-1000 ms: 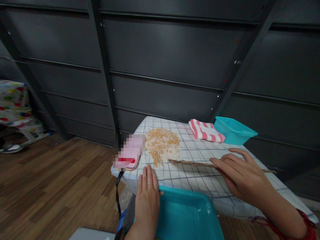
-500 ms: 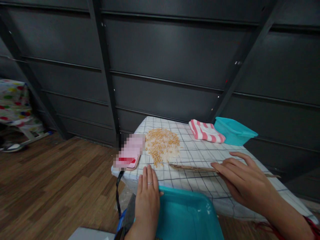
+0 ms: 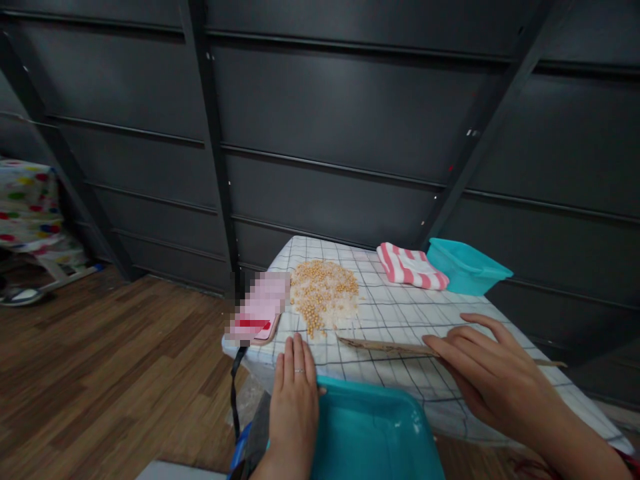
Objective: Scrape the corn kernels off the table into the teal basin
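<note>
My right hand (image 3: pixel 493 367) pinches a thin, rough brown stick (image 3: pixel 387 346) between thumb and fingers. Its left tip points at the near edge of a spread pile of yellow soybeans mixed with white grains like rice (image 3: pixel 325 293) on the checked cloth. Fingers stretched out and together, my left hand (image 3: pixel 295 393) lies flat over the left corner of a teal plastic tub (image 3: pixel 370 433). A ring shows on one finger, and the thumb tip is at the tub's rim. That tub is below the table's near edge, its bottom cut off by the frame.
On the table (image 3: pixel 400 320), a pink phone (image 3: pixel 260 310), partly blurred out, lies left of the pile. A folded red-and-white striped towel (image 3: pixel 413 267) and a second teal tub (image 3: pixel 467 267) stand at the back right. Behind rises a dark panelled wall (image 3: pixel 330 120).
Almost nothing differs. The view has tilted slightly, so the table sits a little lower in the picture. Both hands keep the same pose, and the pile looks unchanged.
</note>
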Available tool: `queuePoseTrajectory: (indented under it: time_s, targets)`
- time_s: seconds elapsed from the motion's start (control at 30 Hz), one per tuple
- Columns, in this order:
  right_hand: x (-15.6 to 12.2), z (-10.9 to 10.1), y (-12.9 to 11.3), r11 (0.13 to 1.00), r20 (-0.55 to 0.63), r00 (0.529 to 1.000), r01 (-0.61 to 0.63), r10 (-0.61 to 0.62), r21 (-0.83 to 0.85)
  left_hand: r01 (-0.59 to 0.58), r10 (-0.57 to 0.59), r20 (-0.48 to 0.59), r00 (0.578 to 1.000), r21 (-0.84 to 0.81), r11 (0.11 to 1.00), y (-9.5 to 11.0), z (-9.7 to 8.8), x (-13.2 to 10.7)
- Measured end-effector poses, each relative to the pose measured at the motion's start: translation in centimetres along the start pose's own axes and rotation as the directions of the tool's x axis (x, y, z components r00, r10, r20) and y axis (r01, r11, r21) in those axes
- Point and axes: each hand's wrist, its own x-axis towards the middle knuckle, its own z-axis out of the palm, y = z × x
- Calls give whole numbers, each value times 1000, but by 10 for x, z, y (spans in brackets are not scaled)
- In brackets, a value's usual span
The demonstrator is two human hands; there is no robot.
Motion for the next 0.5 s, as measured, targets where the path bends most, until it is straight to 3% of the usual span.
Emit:
queuePoseTrajectory:
  time_s: [0.5]
  targets:
    - [-1, -8, -4, 995, 95, 995, -25, 16, 96, 21, -23, -72, 997, -20, 1000, 1, 2, -1]
